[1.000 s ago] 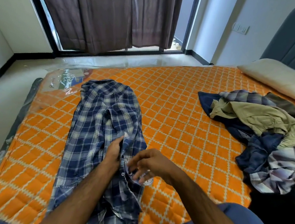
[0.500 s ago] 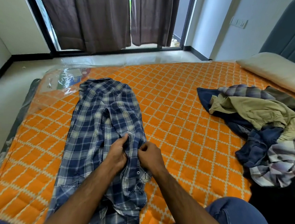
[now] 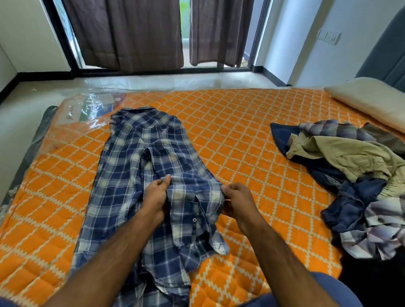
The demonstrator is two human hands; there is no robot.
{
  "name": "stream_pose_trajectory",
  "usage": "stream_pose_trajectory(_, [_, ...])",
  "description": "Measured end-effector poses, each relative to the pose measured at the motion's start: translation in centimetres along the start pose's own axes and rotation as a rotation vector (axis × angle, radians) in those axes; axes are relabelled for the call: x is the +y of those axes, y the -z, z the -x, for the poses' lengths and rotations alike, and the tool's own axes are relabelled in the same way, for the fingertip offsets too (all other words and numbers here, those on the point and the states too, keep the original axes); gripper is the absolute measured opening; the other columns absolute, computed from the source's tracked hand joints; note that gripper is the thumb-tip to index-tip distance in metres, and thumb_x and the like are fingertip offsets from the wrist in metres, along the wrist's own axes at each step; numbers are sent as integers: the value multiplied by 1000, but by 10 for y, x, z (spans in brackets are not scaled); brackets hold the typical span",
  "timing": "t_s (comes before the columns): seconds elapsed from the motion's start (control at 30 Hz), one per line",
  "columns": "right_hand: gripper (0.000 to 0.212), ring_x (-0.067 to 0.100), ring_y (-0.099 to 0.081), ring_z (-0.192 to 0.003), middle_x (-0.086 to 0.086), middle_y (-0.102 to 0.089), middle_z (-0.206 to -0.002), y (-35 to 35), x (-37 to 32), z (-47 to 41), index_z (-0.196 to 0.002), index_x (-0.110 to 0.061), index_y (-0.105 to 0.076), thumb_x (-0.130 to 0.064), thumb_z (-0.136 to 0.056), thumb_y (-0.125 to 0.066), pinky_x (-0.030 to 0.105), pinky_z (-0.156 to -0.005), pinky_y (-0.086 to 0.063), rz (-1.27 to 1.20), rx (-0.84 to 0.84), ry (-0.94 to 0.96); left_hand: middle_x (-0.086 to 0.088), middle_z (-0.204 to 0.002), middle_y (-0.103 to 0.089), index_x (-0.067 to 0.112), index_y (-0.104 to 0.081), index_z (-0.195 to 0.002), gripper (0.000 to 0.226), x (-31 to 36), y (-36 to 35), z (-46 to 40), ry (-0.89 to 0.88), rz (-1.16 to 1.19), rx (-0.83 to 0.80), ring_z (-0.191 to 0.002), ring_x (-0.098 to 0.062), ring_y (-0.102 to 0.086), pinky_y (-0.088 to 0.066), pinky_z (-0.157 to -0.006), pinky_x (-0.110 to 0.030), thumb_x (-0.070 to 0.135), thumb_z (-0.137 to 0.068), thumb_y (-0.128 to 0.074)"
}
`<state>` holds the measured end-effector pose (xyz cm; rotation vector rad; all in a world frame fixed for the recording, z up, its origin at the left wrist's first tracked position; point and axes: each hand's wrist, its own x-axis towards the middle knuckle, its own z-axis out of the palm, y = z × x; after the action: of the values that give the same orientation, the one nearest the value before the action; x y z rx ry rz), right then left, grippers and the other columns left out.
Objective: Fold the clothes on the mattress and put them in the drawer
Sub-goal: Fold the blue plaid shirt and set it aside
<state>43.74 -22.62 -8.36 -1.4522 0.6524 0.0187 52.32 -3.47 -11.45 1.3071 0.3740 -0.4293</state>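
The left hand (image 3: pixel 155 195) and right hand (image 3: pixel 237 201), together half a second ago, are now pinching the blue plaid shirt (image 3: pixel 145 163) apart, spreading its panel flat on the orange mattress (image 3: pixel 257 157) for folding

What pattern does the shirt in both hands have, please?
Blue and white plaid shirt, head view.

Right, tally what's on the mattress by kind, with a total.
Shirt spread flat, held by both hands: 1
Heap of unfolded clothes: 1
Pillow: 1
Total: 3
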Motion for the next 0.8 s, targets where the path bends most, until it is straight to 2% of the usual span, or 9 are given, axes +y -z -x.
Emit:
stream_pose_trajectory(0.1, [14,24,-62,-76,9,-64,-99,-2,-8,5,-101,-16,-51,-28,-106,-55,37,-58,-52,104,66,169,-16,-102,-75,3,-64,-118,38,3,-5,10,51,22,-126,-83,-31,-73,-62,-72,-48,37,-102,-55])
stream_pose_trajectory(0.2, [15,31,-62,-81,16,-63,-103,-4,-16,3,-103,-19,-53,-34,-105,-56,56,-70,-54,169,82,247,-11,-95,-74,10,-69,-108,32,-8,-9,23,92,-129,-297,-80,-21,-72,-57,-70,-37,39,-97,-59])
stream_pose_trajectory(0.27, [22,36,-65,-87,16,-63,-105,0,-16,0,-103,-19,-53,-40,-101,-61,58,-75,-55,204,56,167,-8,-86,-74,9,-68,-99,27,-14,-10,26,55,-141,-287,-77,-17,-72,-55,-70,-34,34,-98,-60])
stream_pose_trajectory(0.33, [38,32,-63,-76,10,-63,-87,9,-11,1,-92,-15,-54,-49,-93,-70,51,-69,-53,257,-50,45,-11,-75,-72,4,-67,-94,29,-14,-12,26,13,-82,-259,-72,-24,-72,-59,-65,-34,29,-101,-55])
stream_pose_trajectory(0.4, [50,30,-65,-69,8,-66,-74,18,-5,7,-87,-11,-61,-58,-82,-78,47,-67,-55,357,-181,-84,-17,-81,-73,1,-68,-106,32,-10,-13,28,-23,-97,-266,-76,-30,-72,-60,-65,-37,29,-103,-53])
stream_pose_trajectory(0.43, [55,31,-72,-81,8,-74,-86,23,2,10,-96,-10,-69,-60,-77,-81,50,-77,-60,398,-243,-128,-19,-91,-75,0,-67,-112,33,-9,-12,30,-34,-124,-276,-82,-31,-73,-59,-67,-38,29,-103,-54])
stream_pose_trajectory(0.53, [48,23,-73,-103,4,-76,-113,31,20,19,-114,-14,-75,-46,-80,-84,48,-97,-57,464,-403,-90,-20,-114,-72,5,-62,-117,27,-14,-8,36,-25,-268,-337,-95,-30,-73,-59,-75,-39,26,-101,-59])
stream_pose_trajectory(0.7, [30,25,-75,-97,8,-77,-109,27,20,25,-116,-11,-72,-29,-92,-76,52,-93,-57,379,-325,11,-11,-110,-73,11,-59,-117,19,-9,-1,46,-92,-336,-357,-95,-23,-74,-59,-74,-35,11,-99,-62])
stream_pose_trajectory(0.8, [30,26,-74,-102,7,-76,-115,17,-5,32,-124,-13,-68,-24,-97,-70,52,-95,-57,200,-336,3,-8,-112,-74,13,-54,-127,31,17,-2,57,-98,-297,-391,-100,-26,-73,-60,-81,-47,15,-97,-64])
